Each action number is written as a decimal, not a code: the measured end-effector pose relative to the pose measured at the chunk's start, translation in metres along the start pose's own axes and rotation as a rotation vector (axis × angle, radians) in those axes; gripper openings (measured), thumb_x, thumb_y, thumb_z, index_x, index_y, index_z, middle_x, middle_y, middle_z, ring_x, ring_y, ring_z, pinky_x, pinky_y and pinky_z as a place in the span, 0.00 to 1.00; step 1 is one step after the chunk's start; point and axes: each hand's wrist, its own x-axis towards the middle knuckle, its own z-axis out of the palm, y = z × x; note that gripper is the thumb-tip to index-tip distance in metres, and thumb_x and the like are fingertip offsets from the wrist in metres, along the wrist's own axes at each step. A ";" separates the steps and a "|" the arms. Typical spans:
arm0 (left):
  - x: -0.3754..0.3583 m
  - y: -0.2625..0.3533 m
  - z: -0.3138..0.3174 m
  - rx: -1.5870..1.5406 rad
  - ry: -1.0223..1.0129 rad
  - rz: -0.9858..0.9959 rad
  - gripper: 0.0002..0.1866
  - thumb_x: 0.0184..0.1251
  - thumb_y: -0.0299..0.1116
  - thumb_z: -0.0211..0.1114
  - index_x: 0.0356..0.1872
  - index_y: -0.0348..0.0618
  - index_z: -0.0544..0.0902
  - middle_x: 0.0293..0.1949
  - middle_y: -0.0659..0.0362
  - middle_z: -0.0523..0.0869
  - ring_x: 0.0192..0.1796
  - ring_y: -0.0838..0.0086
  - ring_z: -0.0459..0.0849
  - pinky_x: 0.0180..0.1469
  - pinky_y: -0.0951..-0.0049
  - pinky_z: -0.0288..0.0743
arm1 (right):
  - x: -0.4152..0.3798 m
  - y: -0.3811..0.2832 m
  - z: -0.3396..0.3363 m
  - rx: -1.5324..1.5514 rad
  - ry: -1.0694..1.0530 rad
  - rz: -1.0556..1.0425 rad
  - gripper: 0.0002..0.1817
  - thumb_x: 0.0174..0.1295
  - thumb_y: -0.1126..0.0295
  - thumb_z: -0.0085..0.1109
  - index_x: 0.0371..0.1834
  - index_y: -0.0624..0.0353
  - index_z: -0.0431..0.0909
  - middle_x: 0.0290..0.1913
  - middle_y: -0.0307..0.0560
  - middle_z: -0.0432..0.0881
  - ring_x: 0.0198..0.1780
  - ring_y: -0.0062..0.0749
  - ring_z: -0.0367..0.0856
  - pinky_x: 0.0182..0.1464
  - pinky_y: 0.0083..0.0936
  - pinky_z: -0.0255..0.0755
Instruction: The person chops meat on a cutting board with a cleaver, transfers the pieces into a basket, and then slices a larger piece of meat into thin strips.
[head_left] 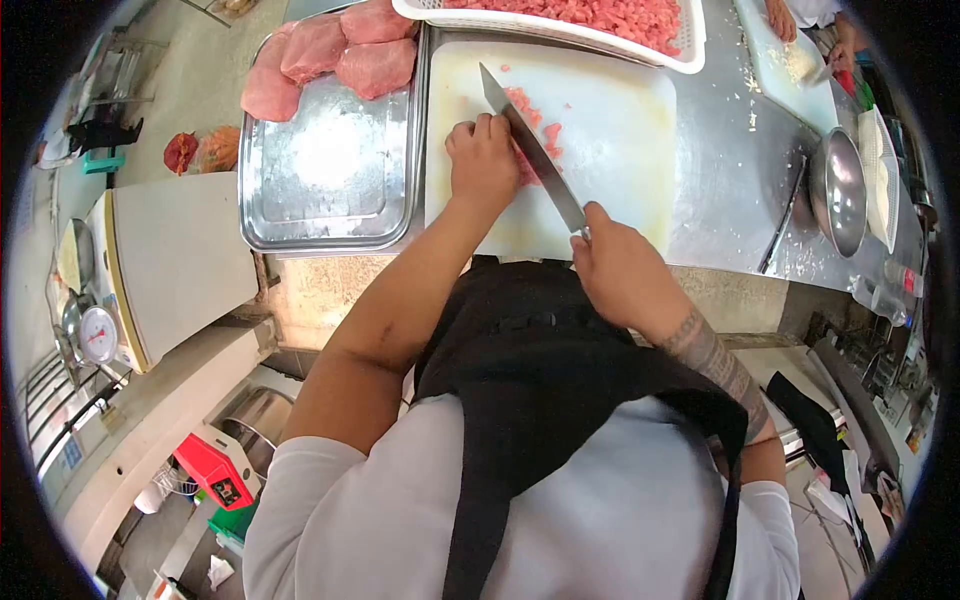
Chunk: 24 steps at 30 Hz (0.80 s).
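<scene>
Head view: near the frame's centre, the right hand [612, 268] grips the knife [538, 152] by its handle, blade slanting toward the upper left over the white board [620, 150]. Left hand [484, 158] sits curled just beside the blade; whether it pins any chopped meat [553, 132], I can't tell. That meat lies mid-board. Upper left, slabs [315, 50] rest in a tray [325, 195].

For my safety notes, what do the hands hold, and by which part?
The right hand holds the kitchen knife by its handle; left hand: cannot be told.
</scene>
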 end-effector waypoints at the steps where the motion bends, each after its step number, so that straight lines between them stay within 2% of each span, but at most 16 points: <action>1: 0.000 0.002 -0.001 0.013 -0.001 -0.006 0.18 0.62 0.29 0.62 0.53 0.39 0.79 0.52 0.51 0.82 0.56 0.48 0.76 0.63 0.43 0.66 | 0.017 0.011 0.022 0.013 0.008 -0.001 0.17 0.76 0.64 0.53 0.57 0.67 0.71 0.36 0.66 0.88 0.40 0.65 0.89 0.46 0.59 0.81; 5: 0.001 0.004 -0.005 0.019 -0.020 -0.034 0.17 0.63 0.34 0.65 0.52 0.39 0.79 0.53 0.49 0.82 0.56 0.47 0.77 0.62 0.44 0.68 | 0.072 0.013 0.053 0.040 0.129 -0.049 0.15 0.77 0.66 0.54 0.56 0.67 0.69 0.37 0.69 0.86 0.42 0.69 0.87 0.45 0.60 0.78; 8: -0.003 -0.008 0.000 -0.079 -0.105 -0.071 0.25 0.69 0.40 0.66 0.61 0.36 0.77 0.59 0.46 0.81 0.63 0.42 0.76 0.67 0.40 0.66 | 0.064 0.017 0.061 0.022 0.215 -0.093 0.15 0.77 0.65 0.54 0.55 0.66 0.70 0.35 0.67 0.87 0.41 0.67 0.87 0.45 0.60 0.79; 11: -0.027 0.003 -0.018 0.022 -0.016 0.058 0.43 0.64 0.52 0.75 0.72 0.34 0.71 0.69 0.44 0.76 0.72 0.42 0.71 0.74 0.33 0.58 | 0.036 0.025 0.053 0.070 0.112 0.009 0.14 0.77 0.64 0.55 0.55 0.64 0.70 0.35 0.64 0.87 0.40 0.66 0.87 0.44 0.59 0.79; 14: -0.033 -0.010 -0.023 -0.073 -0.106 0.168 0.54 0.63 0.60 0.75 0.79 0.33 0.63 0.75 0.42 0.69 0.77 0.41 0.65 0.79 0.30 0.53 | 0.015 0.040 0.051 0.050 0.103 0.039 0.19 0.77 0.62 0.55 0.62 0.64 0.72 0.35 0.62 0.88 0.39 0.62 0.89 0.44 0.57 0.82; 17: -0.023 -0.014 -0.019 -0.047 -0.126 0.219 0.56 0.60 0.58 0.78 0.79 0.32 0.62 0.71 0.39 0.71 0.75 0.41 0.68 0.77 0.33 0.56 | 0.011 0.052 0.045 0.021 0.089 0.089 0.17 0.77 0.62 0.55 0.61 0.62 0.72 0.34 0.62 0.88 0.38 0.62 0.89 0.43 0.56 0.81; 20: -0.015 -0.014 -0.012 -0.038 -0.116 0.194 0.57 0.59 0.58 0.79 0.79 0.30 0.61 0.70 0.40 0.71 0.73 0.42 0.69 0.76 0.33 0.56 | 0.010 0.069 0.043 0.032 0.249 0.098 0.17 0.77 0.63 0.56 0.60 0.62 0.73 0.34 0.62 0.88 0.37 0.63 0.89 0.43 0.56 0.81; 24: 0.007 0.005 -0.001 0.019 -0.078 0.094 0.56 0.59 0.56 0.80 0.78 0.29 0.62 0.69 0.40 0.72 0.72 0.42 0.69 0.75 0.35 0.57 | 0.007 0.075 0.038 -0.066 0.185 0.041 0.17 0.77 0.64 0.55 0.60 0.63 0.72 0.35 0.63 0.88 0.38 0.63 0.88 0.43 0.57 0.81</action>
